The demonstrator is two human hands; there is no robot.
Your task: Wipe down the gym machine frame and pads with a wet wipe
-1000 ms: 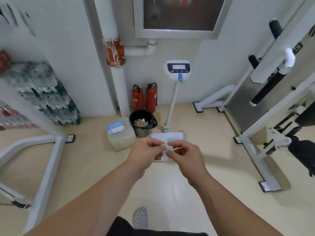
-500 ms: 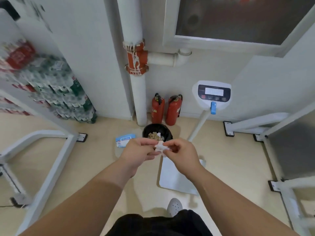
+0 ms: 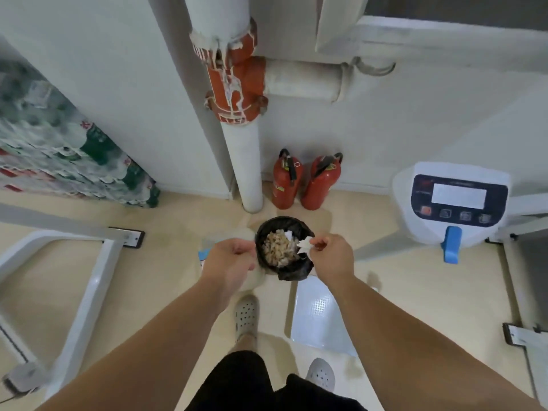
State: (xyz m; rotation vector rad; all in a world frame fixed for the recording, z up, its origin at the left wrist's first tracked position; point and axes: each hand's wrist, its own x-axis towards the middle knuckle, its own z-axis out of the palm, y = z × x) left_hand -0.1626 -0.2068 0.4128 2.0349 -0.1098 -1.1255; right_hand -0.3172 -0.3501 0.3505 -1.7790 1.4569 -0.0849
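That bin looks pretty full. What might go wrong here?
The right hand pinches the wipe near the right rim of the bin, not over its middle, so it may land on the floor. The bin already holds a pile of waste, so the wipe might slide off.

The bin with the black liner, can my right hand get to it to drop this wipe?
Probably yes: the right hand, pinching the wipe, hangs above the right edge of the open bin, with nothing between them.
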